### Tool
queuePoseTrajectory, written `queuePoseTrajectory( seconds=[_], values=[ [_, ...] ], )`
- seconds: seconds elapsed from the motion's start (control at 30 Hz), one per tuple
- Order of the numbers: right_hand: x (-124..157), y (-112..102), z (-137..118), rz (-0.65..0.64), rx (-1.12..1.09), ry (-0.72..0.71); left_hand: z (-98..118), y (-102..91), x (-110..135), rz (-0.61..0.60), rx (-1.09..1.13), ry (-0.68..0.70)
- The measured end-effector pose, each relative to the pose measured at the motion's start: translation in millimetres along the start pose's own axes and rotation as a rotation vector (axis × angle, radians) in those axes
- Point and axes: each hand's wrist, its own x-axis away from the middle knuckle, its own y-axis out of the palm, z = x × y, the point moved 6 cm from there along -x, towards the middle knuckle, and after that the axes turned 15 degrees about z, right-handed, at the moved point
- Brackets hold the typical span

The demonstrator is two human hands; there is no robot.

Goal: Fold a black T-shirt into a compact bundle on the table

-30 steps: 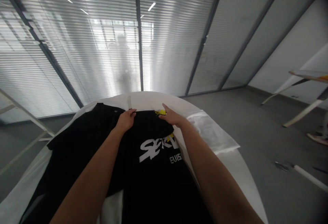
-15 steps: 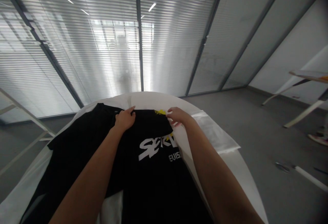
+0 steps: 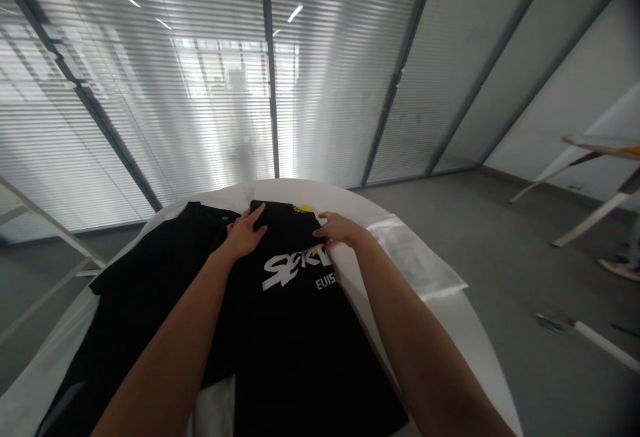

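Observation:
A black T-shirt [image 3: 300,330] with white lettering and a yellow mark near its far end lies on a white table [image 3: 465,330]. My left hand [image 3: 245,233] rests on the shirt's far left part, fingers pressed onto the folded cloth. At the shirt's far right edge, my right hand [image 3: 337,229] has its fingers curled and pinches the cloth. A second black garment [image 3: 145,290] lies spread to the left, partly under my left arm.
A clear plastic bag [image 3: 415,257] lies on the table to the right of my right hand. Glass walls with blinds stand behind the table. A white table leg frame [image 3: 575,183] and grey floor are at the right.
The shirt's far end has been pulled in and folded narrower, shifting left. My right hand went from flat and stretched to curled on the cloth edge. My left hand stayed on the shirt.

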Motion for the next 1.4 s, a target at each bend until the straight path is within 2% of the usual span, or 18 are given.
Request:
queuePoseTrajectory(
  seconds=[0.07, 0.17, 0.3, 0.43, 0.53, 0.63, 0.77, 0.9, 0.97, 1.1, 1.23, 1.4],
  values=[
    [-4.7, 0.4, 1.5, 0.062, 0.002, -0.019, -1.2, 0.4, 0.1, 0.011, -0.016, 0.007],
    [-11.1, 1.4, 1.0, 0.091, 0.072, -0.119, 0.0, -1.0, 2.6, 0.034, -0.116, 0.054],
    [-10.0, 2.8, -3.4, 0.028, 0.247, -0.242, 2.0, -14.3, 3.8, 0.131, -0.259, 0.057],
    [-0.7, 0.1, -9.6, -0.014, 0.399, -0.253, 3.4, -26.9, 2.0, 0.168, -0.300, -0.039],
    [4.1, -7.7, -21.0, 0.106, 0.488, -0.315, 13.8, -30.4, 2.4, 0.159, -0.295, -0.035],
    [6.8, -12.3, -33.8, 0.238, 0.510, -0.418, 30.6, -32.5, 4.4, 0.163, -0.280, 0.059],
    [7.0, -5.0, -35.5, 0.206, 0.461, -0.422, 34.8, -29.3, 5.7, 0.071, -0.244, 0.092],
    [10.7, 9.4, -30.3, 0.065, 0.506, -0.460, 17.2, -13.8, 8.5, -0.220, -0.199, 0.075],
    [13.0, 14.3, -27.3, 0.002, 0.544, -0.475, 8.4, -9.0, 10.0, -0.309, -0.176, 0.082],
    [14.7, 15.0, -28.7, -0.022, 0.550, -0.526, -1.4, -8.9, 7.7, -0.294, -0.157, 0.086],
    [15.2, 12.2, -33.5, -0.048, 0.456, -0.608, -1.0, -11.4, 3.9, -0.280, -0.104, 0.121],
    [12.2, 6.5, -29.5, -0.056, 0.360, -0.564, 4.1, -18.1, 1.6, -0.301, -0.002, 0.168]
  ],
)
